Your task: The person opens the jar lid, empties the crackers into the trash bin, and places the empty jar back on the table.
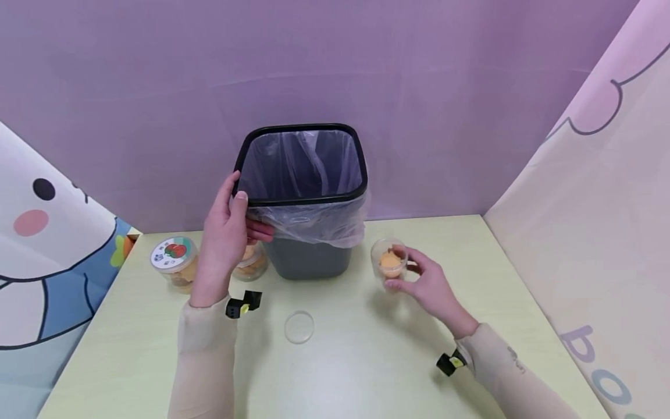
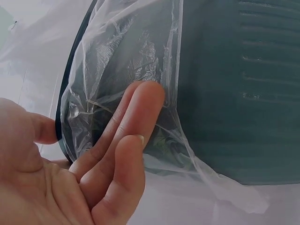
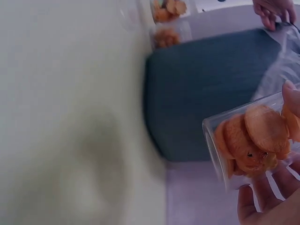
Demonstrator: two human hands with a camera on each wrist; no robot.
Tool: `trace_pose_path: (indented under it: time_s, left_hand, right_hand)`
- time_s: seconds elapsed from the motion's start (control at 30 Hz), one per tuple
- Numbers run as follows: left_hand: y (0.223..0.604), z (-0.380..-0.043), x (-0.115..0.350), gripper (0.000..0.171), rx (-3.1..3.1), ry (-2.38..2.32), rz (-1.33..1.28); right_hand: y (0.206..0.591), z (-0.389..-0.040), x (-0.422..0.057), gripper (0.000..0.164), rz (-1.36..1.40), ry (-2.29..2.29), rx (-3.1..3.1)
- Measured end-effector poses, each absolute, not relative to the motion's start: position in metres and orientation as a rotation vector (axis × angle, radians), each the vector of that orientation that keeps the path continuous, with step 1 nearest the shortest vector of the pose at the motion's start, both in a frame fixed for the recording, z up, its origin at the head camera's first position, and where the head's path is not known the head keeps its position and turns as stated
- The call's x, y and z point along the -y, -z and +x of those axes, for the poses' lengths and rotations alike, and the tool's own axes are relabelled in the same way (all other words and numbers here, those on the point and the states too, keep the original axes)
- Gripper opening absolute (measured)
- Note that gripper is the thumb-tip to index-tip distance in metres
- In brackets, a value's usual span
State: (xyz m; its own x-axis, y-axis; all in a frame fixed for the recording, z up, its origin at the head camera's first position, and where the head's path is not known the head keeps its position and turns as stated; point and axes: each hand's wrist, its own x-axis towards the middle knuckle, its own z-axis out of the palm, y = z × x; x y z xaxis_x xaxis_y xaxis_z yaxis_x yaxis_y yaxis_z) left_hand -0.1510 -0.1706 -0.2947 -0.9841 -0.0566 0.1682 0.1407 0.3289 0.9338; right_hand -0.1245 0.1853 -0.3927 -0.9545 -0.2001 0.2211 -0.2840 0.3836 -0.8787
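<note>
A grey trash bin [image 1: 309, 259] with a black rim [image 1: 309, 202] and a clear plastic liner [image 1: 324, 224] stands slightly tilted toward the head camera. My left hand [image 1: 225, 233] grips its front left corner, thumb by the rim and several fingers [image 2: 149, 101] along the outside over the liner. To the right of the bin, my right hand [image 1: 426, 285] holds a clear plastic jar [image 1: 389, 262] without a lid. Orange round chips [image 3: 265, 129] fill part of that jar, which is raised above the table. On the table in front lies a clear round lid [image 1: 299, 327].
Left of the bin stands a jar [image 1: 178, 265] with a red fruit picture on its lid. Another jar of orange chips [image 1: 251, 265] sits partly behind my left hand. A purple cloth [image 1: 445, 128] hangs behind the pale table [image 1: 356, 372], with printed cloths at both sides.
</note>
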Motion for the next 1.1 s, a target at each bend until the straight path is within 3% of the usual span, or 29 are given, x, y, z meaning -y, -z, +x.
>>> trace_pose_path:
  time_s: [0.23,1.1]
  left_hand:
    - [0.297,-0.153,0.171,0.054,2.406,1.729,-0.081]
    - [0.301,-0.157,0.172,0.056,2.373,1.707,-0.126]
  right_hand:
    - [0.389,-0.154,-0.206,0.069,0.485,-1.586,2.475]
    - [0.283,-0.205,-0.202,0.067,0.498,-1.305,2.517]
